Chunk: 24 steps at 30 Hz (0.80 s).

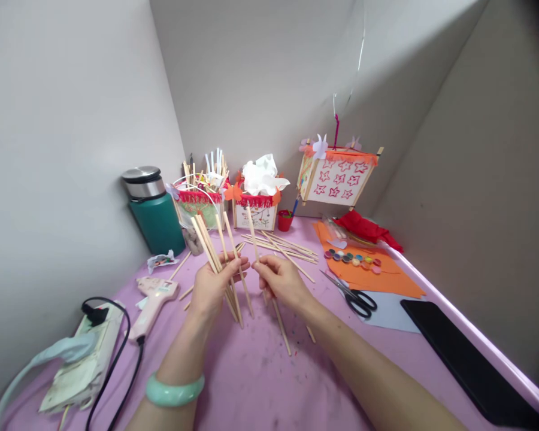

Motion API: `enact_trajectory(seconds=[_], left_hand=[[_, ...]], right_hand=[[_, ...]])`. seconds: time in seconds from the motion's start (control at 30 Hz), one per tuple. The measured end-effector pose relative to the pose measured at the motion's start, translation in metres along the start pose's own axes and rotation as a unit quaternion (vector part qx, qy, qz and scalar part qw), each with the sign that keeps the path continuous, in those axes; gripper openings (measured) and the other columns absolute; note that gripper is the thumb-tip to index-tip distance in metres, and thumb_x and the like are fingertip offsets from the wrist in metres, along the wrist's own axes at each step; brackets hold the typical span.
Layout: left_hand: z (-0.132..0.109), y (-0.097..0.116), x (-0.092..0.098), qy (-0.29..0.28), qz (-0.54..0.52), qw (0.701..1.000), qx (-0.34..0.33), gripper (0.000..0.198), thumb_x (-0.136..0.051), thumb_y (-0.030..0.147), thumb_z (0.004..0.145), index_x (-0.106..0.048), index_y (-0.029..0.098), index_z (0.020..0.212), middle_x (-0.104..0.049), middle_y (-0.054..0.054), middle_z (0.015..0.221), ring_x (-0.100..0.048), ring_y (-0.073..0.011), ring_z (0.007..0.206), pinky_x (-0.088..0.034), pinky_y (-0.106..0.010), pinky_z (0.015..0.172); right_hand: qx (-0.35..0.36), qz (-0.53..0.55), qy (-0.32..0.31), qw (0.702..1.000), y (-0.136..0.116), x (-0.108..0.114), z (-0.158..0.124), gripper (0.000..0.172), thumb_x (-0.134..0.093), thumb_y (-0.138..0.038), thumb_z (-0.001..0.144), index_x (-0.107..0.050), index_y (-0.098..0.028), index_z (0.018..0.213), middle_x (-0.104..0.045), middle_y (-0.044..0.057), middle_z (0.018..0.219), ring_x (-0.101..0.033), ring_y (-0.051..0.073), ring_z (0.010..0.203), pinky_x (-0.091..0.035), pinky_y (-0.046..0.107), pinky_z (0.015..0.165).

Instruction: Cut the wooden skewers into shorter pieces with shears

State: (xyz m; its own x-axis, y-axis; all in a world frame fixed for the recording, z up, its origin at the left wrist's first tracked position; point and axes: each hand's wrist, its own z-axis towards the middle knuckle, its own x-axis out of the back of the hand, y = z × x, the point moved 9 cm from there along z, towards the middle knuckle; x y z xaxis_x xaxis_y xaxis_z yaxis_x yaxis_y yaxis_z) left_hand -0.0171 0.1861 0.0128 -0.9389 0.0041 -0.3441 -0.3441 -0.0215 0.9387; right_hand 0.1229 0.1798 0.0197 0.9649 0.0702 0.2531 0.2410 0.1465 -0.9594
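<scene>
Several thin wooden sticks (209,251) stand slanted in my left hand (213,284), its fingers closed around them and a pale green bangle (175,390) on the wrist. Between the thumb and fingers of my right hand (278,278) is a single wooden stick (250,224), held close to the bundle but apart from it. More loose sticks (291,245) lie on the purple tablecloth (260,377) beyond my hands. Under my right hand and forearm, further sticks (282,329) lie partly hidden.
On the left are a glue gun (155,299), a power strip (83,359) with cables and a teal bottle (155,212). Decorated boxes (255,215) stand at the back, near a hanging lantern (339,179). Scissors (357,299), a paint set (353,258), orange paper (386,278) and a black phone-like slab (467,359) lie right.
</scene>
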Motion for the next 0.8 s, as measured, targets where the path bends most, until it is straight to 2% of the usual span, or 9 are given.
enact_trajectory(seconds=[0.07,0.13,0.23,0.33,0.43,0.5,0.63,0.73,0.8], left_hand=[[0.001,-0.001,0.004,0.020,0.001,1.000,0.001,0.037,-0.076,0.029,0.062,-0.060,0.011,0.090,-0.071,-0.010,0.083,-0.068,-0.0228,0.081,-0.053,-0.035,0.077],[0.002,-0.002,0.007,0.033,-0.004,0.999,0.001,0.037,-0.075,0.029,0.063,-0.060,0.010,0.091,-0.071,-0.009,0.082,-0.068,-0.0223,0.079,-0.053,-0.034,0.075],[0.003,-0.003,0.011,0.047,-0.007,0.999,0.006,0.036,-0.075,0.028,0.064,-0.060,0.010,0.092,-0.071,-0.009,0.081,-0.068,-0.0221,0.079,-0.054,-0.035,0.075],[0.002,-0.003,0.011,0.052,-0.014,0.998,0.014,0.035,-0.074,0.026,0.065,-0.060,0.010,0.092,-0.071,-0.008,0.081,-0.068,-0.0221,0.080,-0.054,-0.036,0.076],[0.002,-0.004,0.011,0.048,-0.021,0.998,0.022,0.034,-0.074,0.025,0.065,-0.060,0.011,0.092,-0.071,-0.008,0.081,-0.068,-0.0217,0.081,-0.054,-0.035,0.076],[0.003,-0.006,0.008,0.030,-0.034,0.999,0.027,0.034,-0.074,0.025,0.066,-0.060,0.011,0.093,-0.071,-0.008,0.083,-0.068,-0.0206,0.081,-0.054,-0.033,0.076],[0.002,-0.008,-0.005,-0.035,-0.072,0.996,0.043,0.033,-0.074,0.024,0.067,-0.061,0.012,0.095,-0.070,-0.010,0.093,-0.066,-0.0204,0.088,-0.052,-0.032,0.081],[-0.004,-0.008,-0.013,-0.073,-0.080,0.992,0.061,0.034,-0.073,0.023,0.069,-0.061,0.012,0.099,-0.069,-0.010,0.101,-0.065,-0.0217,0.093,-0.051,-0.033,0.083],[-0.008,-0.003,-0.019,-0.101,-0.076,0.991,0.050,0.035,-0.071,0.023,0.071,-0.061,0.013,0.104,-0.069,-0.010,0.102,-0.065,-0.0211,0.093,-0.051,-0.033,0.084]], right_hand=[[0.052,-0.102,0.050,0.992,-0.005,0.009,0.000,0.024,-0.052,-0.037,0.081,-0.061,-0.018,0.072,-0.059,-0.003,0.061,-0.055,0.010,0.053,-0.040,0.020,0.054],[0.071,-0.138,0.065,0.986,-0.005,0.013,0.001,0.025,-0.052,-0.034,0.081,-0.062,-0.017,0.066,-0.059,-0.002,0.060,-0.057,0.011,0.060,-0.041,0.020,0.060],[0.028,-0.054,0.013,0.998,0.007,0.006,0.004,0.027,-0.049,-0.035,0.082,-0.061,-0.016,0.065,-0.055,-0.003,0.051,-0.054,0.010,0.050,-0.041,0.020,0.053],[0.000,0.034,-0.019,0.999,0.014,-0.004,0.005,0.026,-0.052,-0.036,0.079,-0.060,-0.016,0.066,-0.055,-0.003,0.051,-0.054,0.010,0.046,-0.043,0.020,0.048],[0.003,0.039,-0.036,0.999,0.012,-0.011,0.003,0.029,-0.052,-0.037,0.080,-0.058,-0.016,0.061,-0.056,-0.003,0.051,-0.054,0.010,0.047,-0.043,0.020,0.049],[0.009,0.014,-0.051,0.999,0.011,-0.017,-0.001,0.028,-0.051,-0.034,0.081,-0.059,-0.016,0.061,-0.055,-0.003,0.051,-0.054,0.009,0.049,-0.042,0.019,0.050],[0.042,-0.057,-0.090,0.993,0.007,-0.030,-0.007,0.015,-0.056,-0.024,0.077,-0.064,-0.016,0.068,-0.054,-0.005,0.054,-0.049,0.008,0.049,-0.035,0.018,0.049],[0.070,-0.091,-0.091,0.989,0.004,-0.033,-0.010,0.017,-0.056,-0.023,0.078,-0.064,-0.015,0.066,-0.053,-0.005,0.054,-0.047,0.007,0.050,-0.033,0.018,0.049],[0.095,-0.096,-0.094,0.986,-0.001,-0.033,-0.010,0.018,-0.054,-0.022,0.081,-0.063,-0.015,0.067,-0.053,-0.004,0.056,-0.048,0.008,0.053,-0.034,0.019,0.052]])
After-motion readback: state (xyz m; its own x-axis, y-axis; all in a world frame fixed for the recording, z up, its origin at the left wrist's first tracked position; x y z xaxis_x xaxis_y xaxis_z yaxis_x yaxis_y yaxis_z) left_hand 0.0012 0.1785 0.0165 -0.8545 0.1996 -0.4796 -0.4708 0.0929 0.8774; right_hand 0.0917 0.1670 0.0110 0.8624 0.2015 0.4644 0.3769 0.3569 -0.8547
